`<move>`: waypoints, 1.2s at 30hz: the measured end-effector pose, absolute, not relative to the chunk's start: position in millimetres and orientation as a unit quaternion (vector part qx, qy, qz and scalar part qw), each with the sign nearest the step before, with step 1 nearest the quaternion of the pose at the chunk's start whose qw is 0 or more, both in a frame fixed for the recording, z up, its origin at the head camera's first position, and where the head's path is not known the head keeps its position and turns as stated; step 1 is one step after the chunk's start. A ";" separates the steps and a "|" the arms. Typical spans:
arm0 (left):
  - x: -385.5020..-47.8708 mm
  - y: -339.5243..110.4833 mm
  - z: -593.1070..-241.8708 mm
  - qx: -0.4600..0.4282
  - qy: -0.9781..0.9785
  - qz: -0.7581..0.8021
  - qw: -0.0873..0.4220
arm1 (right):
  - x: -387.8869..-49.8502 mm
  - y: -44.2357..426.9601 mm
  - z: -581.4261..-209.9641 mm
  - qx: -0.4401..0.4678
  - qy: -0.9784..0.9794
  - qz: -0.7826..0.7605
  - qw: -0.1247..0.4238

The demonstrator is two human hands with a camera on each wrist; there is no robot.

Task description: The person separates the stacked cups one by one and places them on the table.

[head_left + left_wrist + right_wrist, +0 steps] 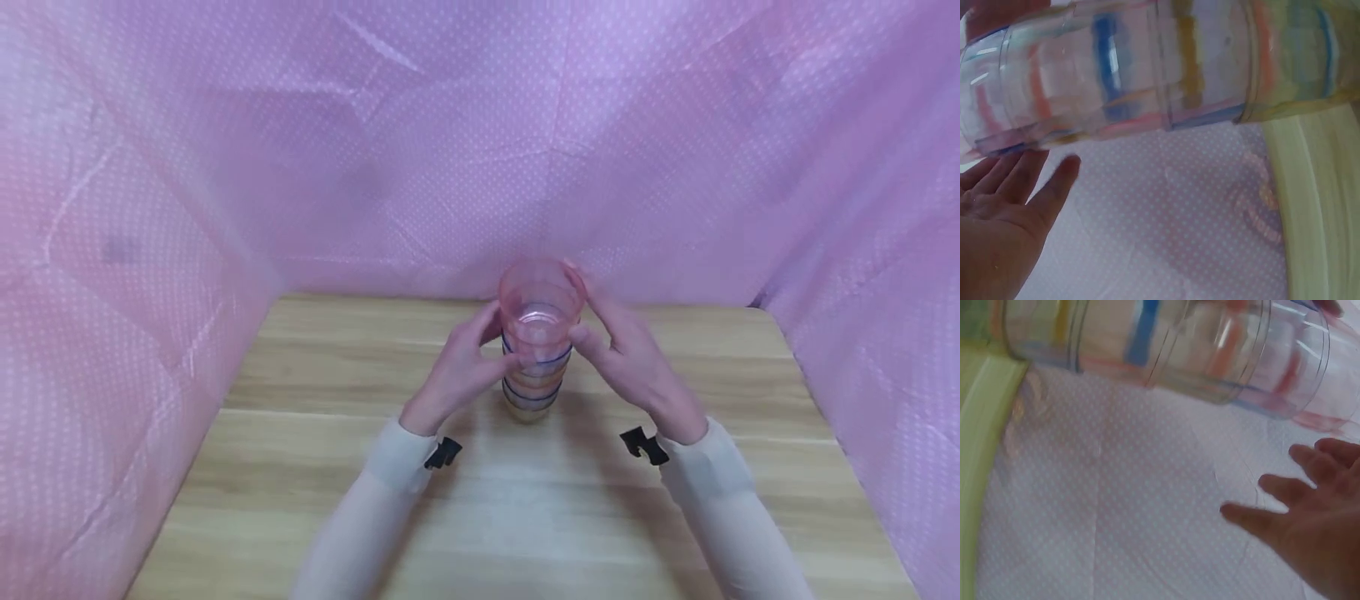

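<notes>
Guarding against toppling, I judge: left hand [471, 357] and right hand [636, 354], fingers extended, bracket a tall stack of clear, colour-banded plastic cups [537, 380].

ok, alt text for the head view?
A person's left hand and right hand flank the top of a tall, pink-topped stack of translucent cups standing on a wood-grain table. Pink-purple dotted sheeting walls the back and both sides.

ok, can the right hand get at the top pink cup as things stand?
Likely yes: the right hand is spread beside the top pink cup, with nothing visible between; the left hand is on the opposite side.
</notes>
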State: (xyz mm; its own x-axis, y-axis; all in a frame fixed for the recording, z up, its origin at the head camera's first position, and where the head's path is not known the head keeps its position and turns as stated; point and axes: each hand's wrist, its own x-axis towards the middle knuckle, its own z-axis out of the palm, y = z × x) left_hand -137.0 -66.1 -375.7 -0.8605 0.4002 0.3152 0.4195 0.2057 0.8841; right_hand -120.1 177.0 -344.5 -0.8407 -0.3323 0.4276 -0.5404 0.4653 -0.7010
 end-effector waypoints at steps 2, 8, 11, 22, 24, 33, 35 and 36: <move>-135.7 -65.5 -377.7 -0.271 -0.782 -0.562 0.006 | -120.0 175.1 -344.7 0.254 -0.838 0.473 0.098; -136.3 -63.7 -377.6 -0.292 -0.786 -0.545 0.018 | -123.8 173.7 -341.5 0.254 -0.795 0.545 0.082; -136.2 -63.6 -377.0 -0.297 -0.785 -0.544 0.017 | -126.0 174.5 -339.1 0.258 -0.783 0.561 0.075; -137.8 -63.6 -382.9 -0.304 -0.780 -0.545 0.035 | -128.1 172.5 -333.1 0.249 -0.801 0.541 0.055; -138.1 -63.8 -381.9 -0.303 -0.783 -0.542 0.036 | -129.1 170.8 -333.1 0.257 -0.796 0.545 0.059; -142.5 -63.1 -380.7 -0.335 -0.758 -0.560 0.027 | -131.7 168.7 -338.1 0.275 -0.768 0.574 0.072; -142.7 -62.6 -383.5 -0.337 -0.749 -0.570 0.025 | -131.3 168.8 -339.4 0.276 -0.766 0.576 0.076; -142.4 -62.4 -385.0 -0.337 -0.746 -0.573 0.026 | -130.9 168.6 -340.1 0.277 -0.765 0.577 0.078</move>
State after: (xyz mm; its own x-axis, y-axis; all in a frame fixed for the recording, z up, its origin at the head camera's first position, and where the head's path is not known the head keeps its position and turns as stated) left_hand -142.4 -62.4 -385.0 -0.7711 0.4731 0.4261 0.5336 0.1150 0.8379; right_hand -130.9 168.6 -340.1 -0.8346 -0.3340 0.4380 -0.5129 0.1815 -0.8390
